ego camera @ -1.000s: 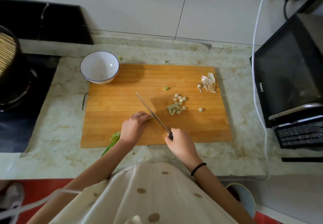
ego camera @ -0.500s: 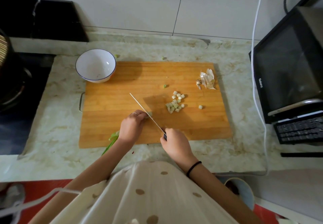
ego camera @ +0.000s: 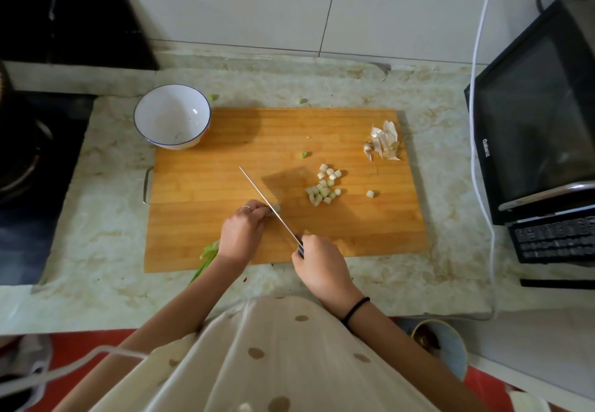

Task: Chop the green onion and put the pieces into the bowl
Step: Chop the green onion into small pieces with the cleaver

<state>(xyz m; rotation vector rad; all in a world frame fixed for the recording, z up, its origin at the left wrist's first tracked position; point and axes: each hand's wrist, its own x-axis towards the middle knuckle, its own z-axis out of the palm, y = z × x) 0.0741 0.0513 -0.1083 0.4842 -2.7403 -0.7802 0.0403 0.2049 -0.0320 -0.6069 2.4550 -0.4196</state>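
Next to nothing has moved since half a second back: knife (ego camera: pixel 264 199) and both hands sit where they were. Table (ego camera: pixel 106 250): marble, with a strip showing beyond every board edge. Cutting board (ego camera: pixel 206 218): plain wood runs from bowl to blade. Bowl (ego camera: pixel 154 128) overlaps the board's far-left corner. Right hand (ego camera: pixel 322 266): grip clenched on the knife handle by the near edge. Left hand (ego camera: pixel 241 234): grip curled over the green onion (ego camera: pixel 209 249), leaves trailing past that edge. Cut pieces (ego camera: pixel 323 189) are heaped right of the blade.
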